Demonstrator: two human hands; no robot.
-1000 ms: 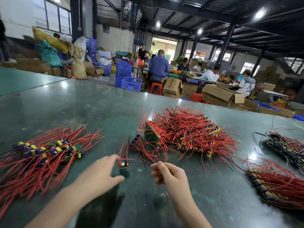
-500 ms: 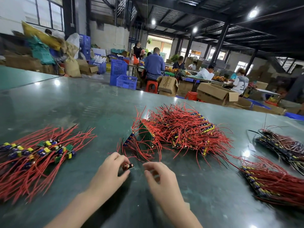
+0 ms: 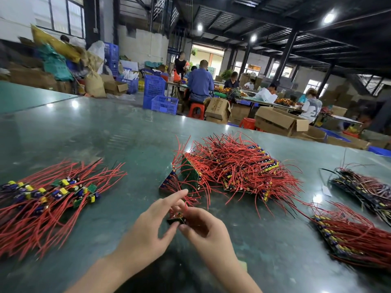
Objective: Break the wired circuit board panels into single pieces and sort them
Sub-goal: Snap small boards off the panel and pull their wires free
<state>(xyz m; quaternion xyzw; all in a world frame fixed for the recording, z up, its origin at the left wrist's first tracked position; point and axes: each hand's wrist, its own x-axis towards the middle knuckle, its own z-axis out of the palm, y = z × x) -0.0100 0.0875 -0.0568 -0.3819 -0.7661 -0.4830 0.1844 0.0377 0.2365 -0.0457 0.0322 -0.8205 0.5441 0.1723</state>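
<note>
Board piece point(image 3: 176, 220), small and wired, sat just above the table point(image 3: 105, 134) between your hands. Right hand point(image 3: 203, 226) pinched it; left hand point(image 3: 154, 220) had fingers spread, touching it. Likely sorting step: next, carry it to the singles pile point(image 3: 50, 193) at left.

Green table point(image 3: 105, 132), glossy, lamp glare on top. Left: fanned heap of single boards point(image 3: 50, 193) with red wires. Centre: tangled pile of wired panels point(image 3: 237, 170), one green panel point(image 3: 190, 173) tilted on edge. Right: two darker stacks point(image 3: 359, 235) point(image 3: 364, 189), possibly unbroken panels. Small white scrap point(image 3: 326, 190) beside them.
</note>
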